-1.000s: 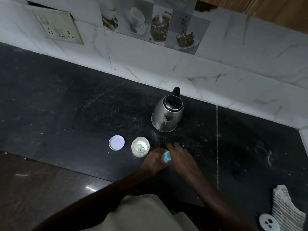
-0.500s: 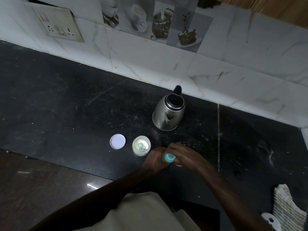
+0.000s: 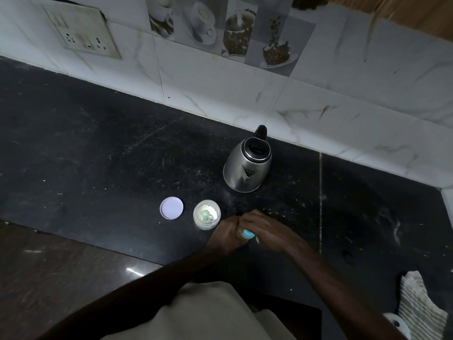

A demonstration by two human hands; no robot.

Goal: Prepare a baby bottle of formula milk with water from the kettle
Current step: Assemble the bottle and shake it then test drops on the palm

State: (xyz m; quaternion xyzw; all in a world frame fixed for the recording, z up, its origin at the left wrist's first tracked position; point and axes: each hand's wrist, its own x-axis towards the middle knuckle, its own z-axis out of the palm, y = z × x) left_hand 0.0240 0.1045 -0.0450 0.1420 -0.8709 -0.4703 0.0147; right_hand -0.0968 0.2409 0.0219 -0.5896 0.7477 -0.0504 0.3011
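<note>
Head view, dim light. We find the bottle (image 3: pixel 247 234) at the near edge of the black counter (image 3: pixel 98 155), just right of the jar (image 3: pixel 207 214) and nearer to us than the kettle (image 3: pixel 247 168). We see it almost end-on: its blue ring faces up at the camera, so its long axis runs close to vertical. Its body is hidden by the hands.

Left hand (image 3: pixel 225 235): fingers curled round the bottle from the left, a closed grip. Right hand (image 3: pixel 268 231): fingers bent over the bottle's top at the ring, gripping it from the right. We cannot tell whether the base rests on the counter.

The jar stands open with white powder and a pale scoop inside. Its lid (image 3: pixel 171 207) lies flat just to its left, apart from it. The kettle stands upright, spout toward us, handle toward the tiled wall (image 3: pixel 220 89). A striped cloth (image 3: pixel 421 307) lies far right.
</note>
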